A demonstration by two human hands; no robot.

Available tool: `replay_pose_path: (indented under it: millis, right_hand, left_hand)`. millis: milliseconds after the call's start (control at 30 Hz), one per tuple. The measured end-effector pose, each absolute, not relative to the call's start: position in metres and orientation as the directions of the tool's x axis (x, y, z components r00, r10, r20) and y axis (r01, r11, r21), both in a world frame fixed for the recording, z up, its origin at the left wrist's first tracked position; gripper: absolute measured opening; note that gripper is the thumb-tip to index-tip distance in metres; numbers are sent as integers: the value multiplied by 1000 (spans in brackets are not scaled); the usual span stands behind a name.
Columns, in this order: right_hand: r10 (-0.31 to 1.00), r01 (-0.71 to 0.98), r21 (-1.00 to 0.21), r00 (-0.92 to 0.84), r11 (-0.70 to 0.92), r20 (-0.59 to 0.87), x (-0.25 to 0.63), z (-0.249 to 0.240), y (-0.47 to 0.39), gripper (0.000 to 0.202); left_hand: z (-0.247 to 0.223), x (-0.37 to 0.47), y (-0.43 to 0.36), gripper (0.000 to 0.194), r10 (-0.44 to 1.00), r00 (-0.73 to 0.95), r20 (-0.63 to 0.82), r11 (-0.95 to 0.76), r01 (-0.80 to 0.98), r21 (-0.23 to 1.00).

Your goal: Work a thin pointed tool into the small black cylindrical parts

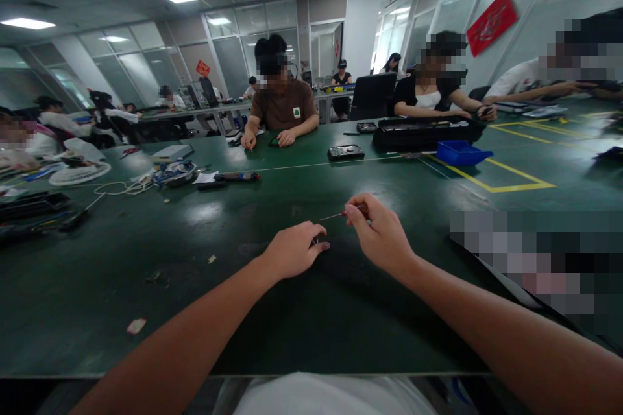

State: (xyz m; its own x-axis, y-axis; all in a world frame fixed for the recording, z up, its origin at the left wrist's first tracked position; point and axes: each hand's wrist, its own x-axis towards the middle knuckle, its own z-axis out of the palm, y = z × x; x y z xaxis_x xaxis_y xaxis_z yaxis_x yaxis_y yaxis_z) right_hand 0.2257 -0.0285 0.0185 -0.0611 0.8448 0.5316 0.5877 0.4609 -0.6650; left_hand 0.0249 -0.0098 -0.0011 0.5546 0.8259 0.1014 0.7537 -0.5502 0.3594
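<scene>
Toward the left edge of the green tabletop [311, 331] lies a white slatted piece [80, 172], with a heap of cables [175, 173] right of it. Nearer the middle, the person's left hand [294, 249] rests low over the surface, thumb and forefinger parted; something small may sit between them, but the view is too coarse to tell whether it grips anything. Just beyond and right of those fingertips is the tip of a screwdriver [333, 215]. Its shaft points left, dipping slightly toward the near edge, its long axis running nearly parallel to that edge; the tip is nearer the left hand. The right hand [377, 227] pinches the handle between thumb and fingers, so the shaft extends leftward from the grip. Farther right, toward the far edge, stands a blue bin [460, 153].
</scene>
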Motion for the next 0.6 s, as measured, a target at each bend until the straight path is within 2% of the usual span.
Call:
replay_pose_path:
  millis: [167,300,400,500,600]
  right_hand:
    - [847,575,-675,-60,462,529,225,19,-29,15]
    - [846,579,-671,-66,464,529,225,18,-28,15]
    - [847,582,-669,-65,461,527,226,19,-28,15]
    - [846,578,-668,-74,468,528,226,19,-28,16]
    - [844,572,-669,-82,475,529,227,20,-28,16]
  left_hand:
    - [-6,32,-10,39,784,619,44,-618,773,141]
    - [-6,36,-11,32,785,617,57,-619,777,117]
    - [-4,31,-7,29,815,575,73,-574,782,242]
    - [-1,18,4,26,865,487,122,-483,741,465]
    - [4,-1,21,25,937,308,163,-332,646,687]
